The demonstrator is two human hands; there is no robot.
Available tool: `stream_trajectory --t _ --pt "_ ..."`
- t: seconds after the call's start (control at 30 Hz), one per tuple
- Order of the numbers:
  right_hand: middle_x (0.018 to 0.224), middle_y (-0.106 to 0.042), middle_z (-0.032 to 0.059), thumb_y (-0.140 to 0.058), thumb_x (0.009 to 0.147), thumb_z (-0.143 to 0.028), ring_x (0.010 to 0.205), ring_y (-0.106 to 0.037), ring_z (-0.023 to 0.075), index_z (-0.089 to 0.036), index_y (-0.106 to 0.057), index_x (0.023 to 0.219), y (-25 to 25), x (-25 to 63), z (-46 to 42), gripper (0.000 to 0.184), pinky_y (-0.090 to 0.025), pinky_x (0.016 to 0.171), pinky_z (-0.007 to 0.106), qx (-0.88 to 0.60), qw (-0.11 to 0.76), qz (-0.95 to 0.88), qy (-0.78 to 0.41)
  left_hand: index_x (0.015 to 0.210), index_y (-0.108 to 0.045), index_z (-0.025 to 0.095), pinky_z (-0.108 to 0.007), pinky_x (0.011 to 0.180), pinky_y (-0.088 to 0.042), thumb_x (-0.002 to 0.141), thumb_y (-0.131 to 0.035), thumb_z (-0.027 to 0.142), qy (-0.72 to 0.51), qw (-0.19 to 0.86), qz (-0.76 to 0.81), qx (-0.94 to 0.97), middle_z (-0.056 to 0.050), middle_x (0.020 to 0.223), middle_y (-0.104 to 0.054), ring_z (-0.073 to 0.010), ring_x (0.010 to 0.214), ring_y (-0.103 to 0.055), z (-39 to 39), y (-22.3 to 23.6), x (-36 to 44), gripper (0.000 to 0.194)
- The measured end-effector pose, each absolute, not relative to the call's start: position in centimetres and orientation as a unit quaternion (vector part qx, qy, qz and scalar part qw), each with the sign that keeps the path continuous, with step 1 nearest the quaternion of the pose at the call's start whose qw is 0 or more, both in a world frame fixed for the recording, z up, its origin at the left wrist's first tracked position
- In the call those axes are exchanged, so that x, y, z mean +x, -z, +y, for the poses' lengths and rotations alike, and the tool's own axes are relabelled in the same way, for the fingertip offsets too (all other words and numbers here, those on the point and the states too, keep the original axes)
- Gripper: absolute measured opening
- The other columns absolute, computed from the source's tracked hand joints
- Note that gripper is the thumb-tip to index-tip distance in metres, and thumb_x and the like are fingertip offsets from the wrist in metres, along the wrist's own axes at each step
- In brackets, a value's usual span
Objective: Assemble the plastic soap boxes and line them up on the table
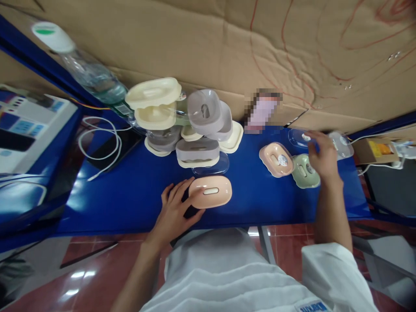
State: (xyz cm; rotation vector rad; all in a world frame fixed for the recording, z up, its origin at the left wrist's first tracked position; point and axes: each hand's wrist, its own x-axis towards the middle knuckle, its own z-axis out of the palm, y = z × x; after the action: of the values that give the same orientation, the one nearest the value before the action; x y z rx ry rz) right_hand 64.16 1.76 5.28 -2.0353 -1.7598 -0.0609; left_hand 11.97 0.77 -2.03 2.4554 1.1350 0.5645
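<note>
My left hand (177,208) is on the left end of a peach oval soap dish (222,193), near the table's front edge. Its thumb lies along the near side, and the index finger reaches over the top beside the slot. My right hand (325,154) is at the right of the table, thumb and fingers apart, fingertips at the edge of a clear lid (295,138). Whether they touch the lid I cannot tell. Below that hand sit a green soap dish (303,173) and another peach soap dish (274,158), both with round stickers. A second clear lid (342,145) lies right of it.
Cream dishes (152,93) and grey dishes (198,149) are piled at the back left-centre, a clear lid (222,164) beside them. A water bottle (94,80), a white cable (118,143) and a white device (29,130) stand left. Cardboard (195,47) walls the back of the blue table (250,203).
</note>
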Motion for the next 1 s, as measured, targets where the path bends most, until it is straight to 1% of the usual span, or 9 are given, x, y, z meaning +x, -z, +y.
stream_trajectory --t 0.1,0.27,0.5,0.57,0.63,0.7,0.77,0.87,1.0 --pt "0.132 -0.069 0.0222 -0.067 0.100 -0.036 0.122 -0.062 0.0264 -0.010 -0.072 0.122 -4.4 70.7 4.9 0.035 -0.043 0.112 0.051 -0.787 0.157 -0.595 -0.046 0.155 -0.051 0.030 -0.061 0.129 -0.025 0.099 -0.071 0.035 -0.204 0.218 0.393 0.870 -0.015 0.161 -0.057 -0.0329 0.143 -0.059 0.8 1.9 11.6 0.059" --pt "0.117 -0.068 0.0152 -0.082 0.085 -0.057 0.109 -0.060 0.0291 -0.019 -0.074 0.107 -2.3 73.8 6.4 0.044 -0.045 0.099 0.051 -0.776 0.162 -0.609 -0.021 0.160 -0.042 0.029 -0.061 0.131 -0.020 0.094 -0.080 0.039 -0.187 0.264 0.388 0.863 -0.014 0.156 -0.063 -0.0316 0.141 -0.062 0.5 1.7 11.9 0.076" --pt "0.113 -0.073 0.0131 -0.084 0.080 -0.068 0.083 -0.065 0.0203 -0.019 -0.069 0.122 -1.1 75.3 5.9 0.066 -0.054 0.078 0.039 -0.761 0.178 -0.621 -0.058 0.159 -0.041 0.029 -0.060 0.133 -0.017 0.092 -0.084 0.041 -0.163 0.304 0.372 0.862 -0.012 0.157 -0.061 -0.0309 0.144 -0.059 1.0 1.4 13.8 0.080" --pt "0.118 -0.073 0.0133 -0.082 0.082 -0.071 0.088 -0.067 0.0233 -0.020 -0.069 0.129 -2.0 74.4 4.6 0.070 -0.057 0.079 0.042 -0.757 0.196 -0.623 -0.022 0.161 -0.038 0.030 -0.059 0.133 -0.017 0.092 -0.084 0.041 -0.157 0.311 0.372 0.860 -0.012 0.158 -0.060 -0.0306 0.146 -0.057 1.1 1.4 14.2 0.084" --pt "0.131 -0.071 0.0132 -0.080 0.088 -0.067 0.110 -0.069 0.0312 -0.025 -0.067 0.138 -3.5 72.1 2.7 0.067 -0.059 0.093 0.050 -0.742 0.224 -0.632 0.017 0.163 -0.036 0.030 -0.059 0.133 -0.017 0.092 -0.084 0.042 -0.154 0.316 0.375 0.858 -0.012 0.158 -0.060 -0.0306 0.146 -0.057 1.1 1.4 14.6 0.086" --pt "0.145 -0.066 0.0115 -0.078 0.094 -0.057 0.135 -0.062 0.0380 -0.030 -0.064 0.146 -5.2 68.1 0.4 0.061 -0.053 0.111 0.060 -0.712 0.263 -0.648 0.057 0.164 -0.034 0.030 -0.058 0.133 -0.018 0.091 -0.085 0.044 -0.151 0.321 0.378 0.855 -0.012 0.156 -0.061 -0.0309 0.146 -0.057 1.1 1.5 15.0 0.089" --pt "0.157 -0.057 0.0082 -0.080 0.095 -0.049 0.147 -0.054 0.0402 -0.035 -0.061 0.152 -6.2 62.7 -1.8 0.062 -0.044 0.124 0.066 -0.678 0.298 -0.669 0.070 0.165 -0.033 0.030 -0.058 0.133 -0.020 0.091 -0.085 0.045 -0.150 0.324 0.380 0.853 -0.012 0.155 -0.062 -0.0314 0.145 -0.057 1.2 1.5 15.3 0.092" --pt "0.158 -0.056 0.0103 -0.091 0.085 -0.047 0.141 -0.059 0.0407 -0.035 -0.058 0.155 -5.0 53.9 -4.2 0.078 -0.053 0.114 0.066 -0.590 0.302 -0.749 0.003 0.168 -0.029 0.030 -0.058 0.133 -0.022 0.091 -0.085 0.046 -0.152 0.327 0.381 0.851 -0.012 0.158 -0.060 -0.0319 0.145 -0.058 1.4 1.7 15.8 0.097" --pt "0.161 -0.055 0.0116 -0.085 0.091 -0.047 0.145 -0.054 0.0376 -0.032 -0.061 0.153 -0.6 46.0 -5.8 0.068 -0.053 0.115 0.060 -0.544 0.257 -0.794 -0.091 0.171 -0.022 0.029 -0.058 0.132 -0.024 0.092 -0.083 0.048 -0.158 0.322 0.372 0.856 -0.014 0.160 -0.059 -0.0325 0.145 -0.058 1.6 1.9 16.1 0.101"
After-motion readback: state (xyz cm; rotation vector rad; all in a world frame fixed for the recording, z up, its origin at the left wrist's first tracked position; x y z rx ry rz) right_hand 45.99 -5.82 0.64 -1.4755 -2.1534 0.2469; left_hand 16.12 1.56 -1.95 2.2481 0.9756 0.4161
